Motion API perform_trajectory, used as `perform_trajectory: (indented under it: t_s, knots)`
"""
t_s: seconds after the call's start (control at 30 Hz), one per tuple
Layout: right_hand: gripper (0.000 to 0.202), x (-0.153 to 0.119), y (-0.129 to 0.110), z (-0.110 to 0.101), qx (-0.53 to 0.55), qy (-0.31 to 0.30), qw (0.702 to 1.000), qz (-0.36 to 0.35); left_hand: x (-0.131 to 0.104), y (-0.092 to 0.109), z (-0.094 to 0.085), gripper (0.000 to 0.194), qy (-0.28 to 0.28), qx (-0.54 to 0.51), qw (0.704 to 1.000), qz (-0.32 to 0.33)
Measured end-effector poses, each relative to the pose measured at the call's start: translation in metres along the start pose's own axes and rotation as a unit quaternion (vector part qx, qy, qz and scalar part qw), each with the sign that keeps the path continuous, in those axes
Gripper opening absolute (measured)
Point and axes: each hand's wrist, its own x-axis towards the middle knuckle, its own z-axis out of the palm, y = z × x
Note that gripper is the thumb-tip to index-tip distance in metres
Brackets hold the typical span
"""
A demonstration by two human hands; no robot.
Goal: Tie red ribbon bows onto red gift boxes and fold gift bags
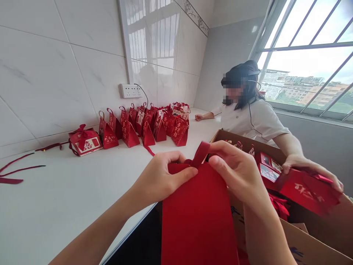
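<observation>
Close in front of me a plain red gift box (198,217) is held up by its top edge. My left hand (168,176) pinches the upper left of that edge between thumb and fingers. At the upper right, my right hand (234,169) has its fingers closed around the top, beside a looped red ribbon handle (202,152). The ribbon rises from the box top between both hands. What lies under my right fingers is partly hidden.
Several small red gift boxes (129,132) with loop handles stand along the tiled wall on the white table (68,206). Loose red ribbons (16,173) lie at left. On the right, a cardboard carton (317,243) holds red boxes; a co-worker's hand (306,163) grips a red box (309,191) above it.
</observation>
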Motion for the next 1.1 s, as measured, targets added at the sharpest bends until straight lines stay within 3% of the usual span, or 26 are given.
perform_trajectory:
  t_s: [0.2,0.3,0.53,0.7,0.83,0.97,1.1]
  knots:
    - [0.018,-0.018,0.001,0.002,0.014,-0.079,0.993,0.087,0.001,-0.002,0.002,0.024,-0.014,0.010,0.999,0.032]
    - [0.020,-0.017,0.002,0.001,0.008,-0.068,0.992,0.101,0.002,0.001,0.002,0.023,-0.014,-0.003,0.999,0.033]
    - [0.029,-0.015,0.003,0.001,-0.005,-0.016,0.996,0.087,-0.002,0.000,0.007,0.020,-0.020,0.059,0.997,0.040]
    - [0.029,-0.016,0.004,0.006,-0.026,0.006,0.999,0.041,-0.003,-0.001,0.010,0.020,0.007,0.076,0.996,0.055]
    - [0.029,-0.018,0.003,0.008,-0.048,0.029,0.998,-0.013,-0.003,0.005,0.007,0.024,-0.003,0.081,0.996,0.033]
    - [0.022,-0.020,0.003,0.006,-0.052,0.007,0.998,-0.043,-0.004,0.006,0.005,0.025,-0.005,0.075,0.997,0.011]
    - [0.018,-0.018,0.002,0.006,-0.044,0.009,0.999,-0.018,-0.004,0.001,0.006,0.026,0.004,0.090,0.995,0.036]
